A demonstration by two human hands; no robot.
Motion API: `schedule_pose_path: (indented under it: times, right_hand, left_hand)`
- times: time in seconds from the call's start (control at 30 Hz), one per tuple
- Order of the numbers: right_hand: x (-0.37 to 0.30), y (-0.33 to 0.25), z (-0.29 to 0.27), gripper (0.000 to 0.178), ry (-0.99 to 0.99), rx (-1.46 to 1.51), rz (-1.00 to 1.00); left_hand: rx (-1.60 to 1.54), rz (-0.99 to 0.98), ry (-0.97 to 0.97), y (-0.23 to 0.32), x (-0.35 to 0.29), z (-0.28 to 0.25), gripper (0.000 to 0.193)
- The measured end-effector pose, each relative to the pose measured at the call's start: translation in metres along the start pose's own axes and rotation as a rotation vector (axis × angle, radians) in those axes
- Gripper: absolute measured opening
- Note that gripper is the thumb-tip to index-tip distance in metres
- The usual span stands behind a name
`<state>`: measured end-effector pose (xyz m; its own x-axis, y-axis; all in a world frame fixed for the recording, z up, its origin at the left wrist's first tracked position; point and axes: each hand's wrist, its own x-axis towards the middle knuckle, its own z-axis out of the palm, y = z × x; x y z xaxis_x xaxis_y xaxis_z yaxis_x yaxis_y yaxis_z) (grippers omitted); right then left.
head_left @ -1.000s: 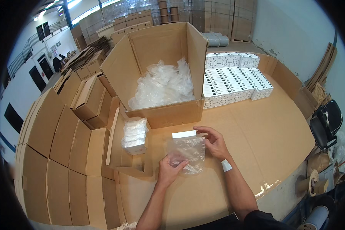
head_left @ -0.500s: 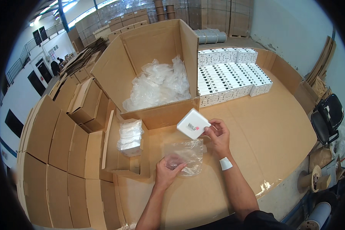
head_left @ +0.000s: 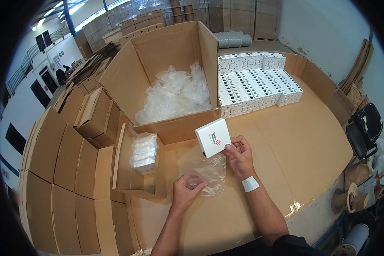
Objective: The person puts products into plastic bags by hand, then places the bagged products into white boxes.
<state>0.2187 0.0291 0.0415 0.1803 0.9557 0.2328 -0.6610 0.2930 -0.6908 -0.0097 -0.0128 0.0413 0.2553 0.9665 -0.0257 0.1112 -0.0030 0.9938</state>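
Between the thumb and fingers of my right hand (head_left: pixel 240 157) is a small white square box (head_left: pixel 213 137), tilted, with a red and black print on its broad face. My left hand (head_left: pixel 187 188) pinches the edge of a clear plastic bag (head_left: pixel 213 181), which hangs open below the white box, apart from it. To the left of my left hand, an open cardboard carton (head_left: pixel 161 181) holds a row of several bagged white boxes (head_left: pixel 144 152).
Beyond my hands stands a big cardboard bin (head_left: pixel 170 128) with a heap of clear plastic bags (head_left: pixel 179 91). Stacked white boxes (head_left: pixel 251 89) fill the table's far right. Brown cartons (head_left: pixel 64 192) line the left side. A black chair (head_left: pixel 365 132) is past the cardboard-covered tabletop (head_left: pixel 303 149).
My right hand has turned the white box, so its printed face and a side edge now show more upright. My left hand and the plastic bag have stayed nearly still.
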Motion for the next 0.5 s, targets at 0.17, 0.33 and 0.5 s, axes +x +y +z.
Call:
schedule_pose_path:
  times: [0.17,0.33,0.5]
  right_hand:
    - [-0.0010,-0.0005,0.0039,0.022,-0.048,-0.006,-0.004]
    - [-0.0026,-0.0036,0.0001,0.023,-0.082,0.007,0.022]
    - [-0.0024,-0.0061,-0.0049,0.023,-0.098,0.025,0.026]
  left_hand:
    - [0.013,0.012,0.001,-0.0001,0.0000,-0.0010,0.030]
    - [0.010,0.000,0.027,-0.0051,0.0011,-0.0018,0.030]
    - [0.023,-0.021,0.068,0.0033,-0.0008,-0.0012,0.032]
